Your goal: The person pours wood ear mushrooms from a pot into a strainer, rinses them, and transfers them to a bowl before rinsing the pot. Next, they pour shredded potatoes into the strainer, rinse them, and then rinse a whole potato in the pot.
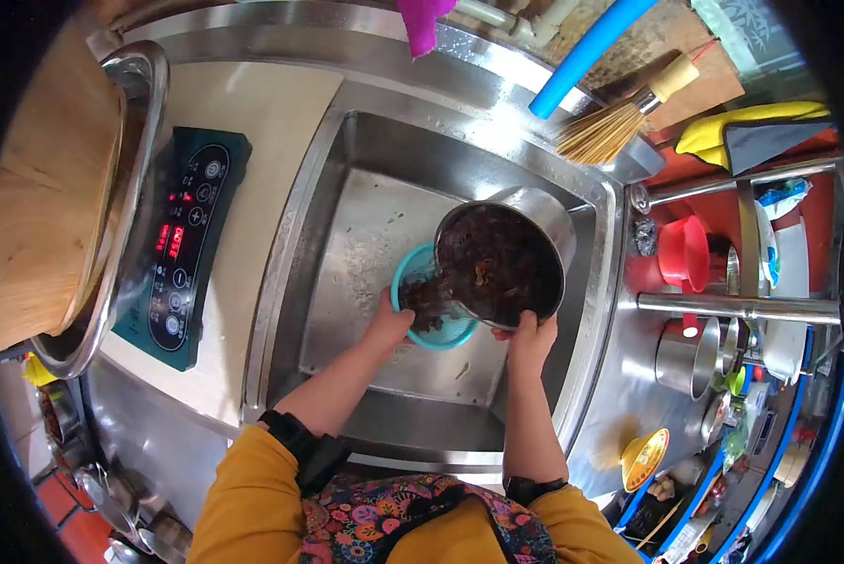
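Over the steel sink (375, 188), my left hand (390, 321) grips the near left rim of a turquoise strainer (460, 331), which has dark, wet pieces in it. My right hand (531, 344) holds the near rim of a round metal pot (546, 218). Dark contents (502, 268) fill the pot, with a small yellowish-brown piece among them. The pot is tilted towards the strainer, and its left edge overlaps the strainer's right side. Small bits lie on the sink floor. Both hands have their fingers closed on the rims, though some fingertips are hidden underneath.
An induction cooker (182, 254) with red lit digits stands left of the sink, beside a large wooden-lidded vessel (46, 188). A blue hose (591, 56) and a bamboo brush (619, 117) are at the back right. Right are a red ladle (682, 254), a metal pot (687, 357) and a yellow bowl (644, 459).
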### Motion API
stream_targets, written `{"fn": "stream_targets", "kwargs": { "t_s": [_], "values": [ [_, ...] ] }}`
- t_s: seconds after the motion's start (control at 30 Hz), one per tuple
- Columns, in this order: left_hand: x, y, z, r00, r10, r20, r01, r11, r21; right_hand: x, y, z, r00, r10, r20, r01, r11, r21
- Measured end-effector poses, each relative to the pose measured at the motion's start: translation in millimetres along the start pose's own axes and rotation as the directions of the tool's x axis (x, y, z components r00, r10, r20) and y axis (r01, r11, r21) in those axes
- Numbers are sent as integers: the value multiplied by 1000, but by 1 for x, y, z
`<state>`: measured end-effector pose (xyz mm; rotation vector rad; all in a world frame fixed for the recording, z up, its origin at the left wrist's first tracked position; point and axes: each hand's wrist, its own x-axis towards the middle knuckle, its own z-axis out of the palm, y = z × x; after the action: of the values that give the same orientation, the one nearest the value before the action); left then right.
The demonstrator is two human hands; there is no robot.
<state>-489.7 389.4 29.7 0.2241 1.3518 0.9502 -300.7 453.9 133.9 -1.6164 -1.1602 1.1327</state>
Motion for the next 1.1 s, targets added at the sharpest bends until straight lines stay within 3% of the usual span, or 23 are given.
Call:
{"fn": "stream_targets", "kwargs": {
  "t_s": [0.27,0.37,0.6,0.8,1.0,1.1],
  "values": [
    [-1,-1,-10,1000,4,-8,-4,1000,24,2,-13,2,999,-44,-19,45,998,41],
    [-6,6,-7,1000,6,-15,-7,998,-63,8,-12,2,996,-75,-43,78,995,65],
    [0,2,-12,999,32,-26,-33,997,-74,10,-35,10,979,-184,-88,191,978,86],
    [-2,11,-11,998,57,-15,-58,995,-85,20,-27,6,983,-172,-61,177,980,89],
    [-2,7,-13,999,39,21,-36,992,-124,16,-30,15,972,-187,-141,199,977,77],
    [-6,16,-8,997,57,48,-50,990,-130,17,-21,13,975,-202,-95,211,974,86]
  ]
}}
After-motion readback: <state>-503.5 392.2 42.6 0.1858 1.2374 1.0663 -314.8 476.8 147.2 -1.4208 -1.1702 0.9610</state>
